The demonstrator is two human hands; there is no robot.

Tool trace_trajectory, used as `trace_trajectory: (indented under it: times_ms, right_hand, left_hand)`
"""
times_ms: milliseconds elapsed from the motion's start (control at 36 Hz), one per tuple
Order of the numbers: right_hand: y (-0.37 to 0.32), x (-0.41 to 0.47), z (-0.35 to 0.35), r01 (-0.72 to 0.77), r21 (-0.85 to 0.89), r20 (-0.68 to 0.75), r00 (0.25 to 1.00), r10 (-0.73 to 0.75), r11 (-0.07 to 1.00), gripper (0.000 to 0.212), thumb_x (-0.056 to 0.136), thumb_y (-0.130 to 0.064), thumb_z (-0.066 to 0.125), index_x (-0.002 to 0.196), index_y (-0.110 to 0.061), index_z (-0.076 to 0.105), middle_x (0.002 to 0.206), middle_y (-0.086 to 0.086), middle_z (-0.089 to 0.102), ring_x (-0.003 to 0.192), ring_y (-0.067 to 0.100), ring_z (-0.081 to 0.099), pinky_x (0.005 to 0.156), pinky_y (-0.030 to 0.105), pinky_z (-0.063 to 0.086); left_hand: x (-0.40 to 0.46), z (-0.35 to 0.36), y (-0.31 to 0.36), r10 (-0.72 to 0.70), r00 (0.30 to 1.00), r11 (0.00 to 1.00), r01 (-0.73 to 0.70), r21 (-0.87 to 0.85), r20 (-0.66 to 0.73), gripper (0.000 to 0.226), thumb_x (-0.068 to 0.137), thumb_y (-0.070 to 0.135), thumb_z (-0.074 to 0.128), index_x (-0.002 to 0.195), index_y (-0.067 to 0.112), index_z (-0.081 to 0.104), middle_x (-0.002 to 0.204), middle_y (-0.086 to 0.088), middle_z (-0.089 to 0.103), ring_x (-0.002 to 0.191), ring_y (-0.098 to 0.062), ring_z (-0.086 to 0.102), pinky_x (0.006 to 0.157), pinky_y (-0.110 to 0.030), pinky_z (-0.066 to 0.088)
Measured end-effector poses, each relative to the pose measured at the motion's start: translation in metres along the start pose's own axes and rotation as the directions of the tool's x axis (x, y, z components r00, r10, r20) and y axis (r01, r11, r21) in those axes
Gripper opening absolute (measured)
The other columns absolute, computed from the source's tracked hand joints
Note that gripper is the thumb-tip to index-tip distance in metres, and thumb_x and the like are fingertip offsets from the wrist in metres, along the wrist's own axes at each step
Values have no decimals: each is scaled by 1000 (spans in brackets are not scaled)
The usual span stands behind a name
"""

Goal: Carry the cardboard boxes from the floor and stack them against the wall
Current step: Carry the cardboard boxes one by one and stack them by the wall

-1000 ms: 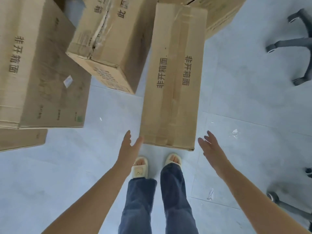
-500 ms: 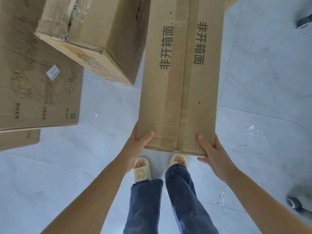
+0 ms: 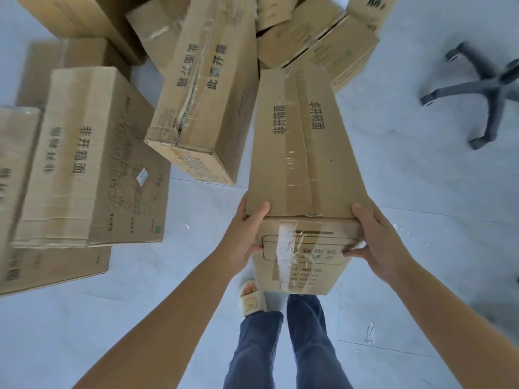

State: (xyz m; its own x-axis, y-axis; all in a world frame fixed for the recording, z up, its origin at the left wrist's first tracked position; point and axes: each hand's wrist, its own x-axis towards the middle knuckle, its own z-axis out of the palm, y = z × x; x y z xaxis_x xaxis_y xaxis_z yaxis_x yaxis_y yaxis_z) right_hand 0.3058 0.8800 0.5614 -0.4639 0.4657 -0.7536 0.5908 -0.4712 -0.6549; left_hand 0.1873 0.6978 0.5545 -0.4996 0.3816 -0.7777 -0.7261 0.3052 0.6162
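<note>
A long taped cardboard box (image 3: 303,153) with black printed characters is tilted up at its near end, so its end face with clear tape shows toward me. My left hand (image 3: 244,237) grips the near left corner, thumb on top and fingers on the end face. My right hand (image 3: 376,237) grips the near right corner the same way. The box's far end is down among other boxes. My feet stand just under the raised end.
Several more cardboard boxes lie on the pale tiled floor: a large one (image 3: 92,158) at left, one (image 3: 207,102) leaning at centre, others (image 3: 317,37) behind. An office chair base (image 3: 483,91) with castors stands at the right.
Both hands went from reaching toward the box's near end to gripping its corners, and the near end has risen so the end face now shows.
</note>
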Motion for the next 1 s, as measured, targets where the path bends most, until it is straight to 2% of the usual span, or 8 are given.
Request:
trace_trajectory:
  times_ms: [167, 361, 472, 556, 667, 833, 944, 1000]
  right_hand:
    - [1, -86, -4, 29, -7, -40, 999, -29, 1000, 31, 100, -33, 43, 129, -37, 51, 106, -9, 64, 91, 16, 62, 84, 53, 52]
    - [4, -165, -16, 111, 9, -39, 993, -111, 994, 31, 99, -31, 44, 128, -34, 54, 106, -8, 65, 88, 14, 61, 80, 54, 53]
    - [4, -197, -29, 171, 1, -18, 985, -171, 985, 29, 99, -32, 45, 125, -36, 56, 109, -7, 65, 87, 12, 61, 72, 46, 53]
    - [-1, -216, -46, 223, -16, 18, 975, -223, 975, 24, 99, -32, 45, 114, -44, 59, 107, -13, 68, 90, 9, 62, 79, 49, 53]
    - [-6, -240, -77, 316, -60, 88, 947, -310, 947, 24, 99, -32, 45, 114, -45, 59, 105, -18, 68, 96, 6, 62, 86, 50, 52]
    - [-3, -280, -128, 431, -90, 182, 893, -410, 898, 23, 99, -30, 44, 106, -48, 57, 90, -33, 66, 84, -7, 62, 89, 51, 51]
    - [-3, -309, -150, 487, -89, 240, 857, -456, 869, 24, 99, -29, 45, 101, -50, 57, 85, -34, 66, 77, -11, 62, 91, 53, 50]
    - [-1, -321, -155, 504, -87, 276, 841, -466, 859, 24, 99, -30, 44, 102, -50, 57, 87, -34, 66, 75, -13, 61, 91, 54, 50]
  left_hand:
    - [-79, -1, 8, 3, 999, 999, -5, 47, 35, 31, 98, 35, 47, 124, 50, 40, 106, 26, 60, 95, 1, 60, 86, -44, 52]
    - [-163, -1, 7, 67, 997, 996, -69, 48, 40, 36, 97, 38, 48, 127, 53, 36, 110, 30, 56, 99, 4, 56, 99, -55, 43]
    - [-195, 7, -5, 153, 988, 988, -153, 14, 17, 41, 97, 36, 48, 134, 50, 37, 102, 30, 63, 88, 5, 64, 85, -40, 52]
    - [-219, 23, -18, 213, 977, 977, -213, -13, 2, 38, 98, 35, 48, 132, 50, 38, 97, 33, 66, 85, 8, 65, 75, -33, 53]
    - [-250, 53, -38, 305, 951, 950, -308, -59, -54, 39, 97, 35, 48, 133, 50, 38, 104, 27, 66, 90, 4, 66, 75, -33, 55]
    - [-307, 103, -74, 433, 887, 881, -455, -134, -162, 45, 97, 31, 50, 138, 43, 37, 113, 22, 65, 96, 1, 65, 85, -41, 56]
    - [-344, 122, -89, 505, 841, 834, -533, -141, -194, 44, 98, 29, 46, 139, 43, 36, 106, 28, 66, 93, 4, 66, 72, -28, 57]
    - [-363, 128, -95, 516, 826, 819, -553, -154, -225, 44, 98, 29, 46, 138, 43, 37, 104, 28, 67, 91, 4, 66, 73, -30, 57]
